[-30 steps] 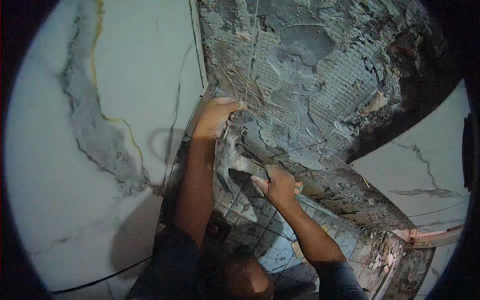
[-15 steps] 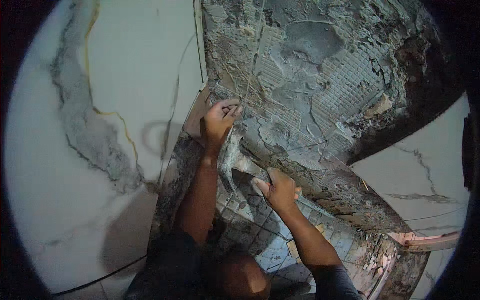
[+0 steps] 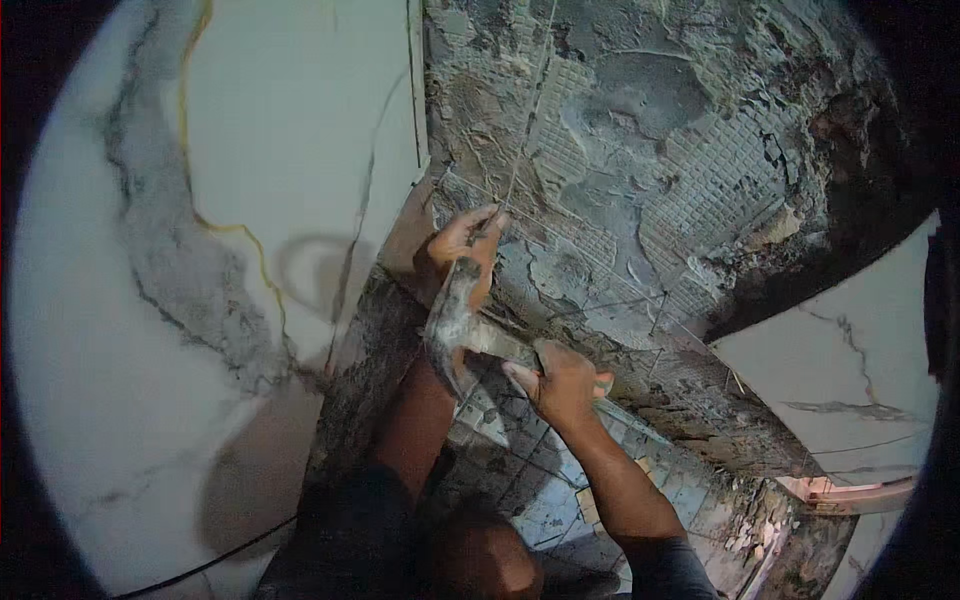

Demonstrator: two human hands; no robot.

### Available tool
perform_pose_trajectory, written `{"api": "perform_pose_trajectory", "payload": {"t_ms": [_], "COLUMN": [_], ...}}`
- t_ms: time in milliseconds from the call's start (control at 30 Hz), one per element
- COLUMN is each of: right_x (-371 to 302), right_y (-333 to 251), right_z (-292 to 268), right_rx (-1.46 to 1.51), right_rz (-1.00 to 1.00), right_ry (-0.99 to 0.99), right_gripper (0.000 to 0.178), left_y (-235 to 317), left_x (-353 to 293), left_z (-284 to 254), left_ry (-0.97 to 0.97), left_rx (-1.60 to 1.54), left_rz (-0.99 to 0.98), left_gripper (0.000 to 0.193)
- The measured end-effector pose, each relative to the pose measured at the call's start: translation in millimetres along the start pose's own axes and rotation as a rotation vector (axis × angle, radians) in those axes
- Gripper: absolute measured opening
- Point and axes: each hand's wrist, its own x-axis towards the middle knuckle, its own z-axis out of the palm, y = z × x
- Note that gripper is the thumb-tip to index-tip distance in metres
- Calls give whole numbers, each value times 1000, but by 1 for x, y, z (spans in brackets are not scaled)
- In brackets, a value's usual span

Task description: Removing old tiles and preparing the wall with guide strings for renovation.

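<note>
My right hand (image 3: 567, 388) grips the handle of a claw hammer (image 3: 452, 318) whose grey metal head is worn and smeared. That head is in front of my left wrist and covers part of it. Above it, my left hand (image 3: 468, 245) is closed in a pinch against the rough wall (image 3: 640, 190), beside the edge of a tile. What the fingers pinch is too small and dark to make out. A thin pale string (image 3: 525, 135) runs down the wall to my fingertips.
Large white marbled tiles (image 3: 290, 110) cover the left wall. Another marbled tile (image 3: 810, 370) is at the right. The bare wall carries patchy mortar and ridged adhesive prints. Below are dirty floor tiles (image 3: 550, 475), with my knee (image 3: 490, 560) at the bottom edge.
The hammer head has moved up, from below my left hand to in front of its wrist. My left hand stays pinched by the string. The whole view has shifted slightly.
</note>
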Motion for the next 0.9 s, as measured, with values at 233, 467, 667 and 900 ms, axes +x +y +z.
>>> {"api": "perform_pose_trajectory", "payload": {"t_ms": [233, 467, 667, 900], "right_x": [11, 0, 8, 4], "right_y": [3, -2, -1, -5], "right_z": [-12, -6, -8, -1], "right_rx": [-108, -146, -86, -42], "right_rz": [96, -79, 117, -28], "right_ry": [-38, -82, -42, -80], "right_gripper": [39, 43, 42, 43], "left_y": [23, -21, 23, 37], "left_x": [-13, 9, 20, 30], "left_z": [11, -3, -15, -20], "left_ry": [29, -131, -314, -423], "left_rx": [78, -674, -472, -491], "left_rz": [-61, -245, -564, -570], "left_gripper": [31, 18, 22, 23]}}
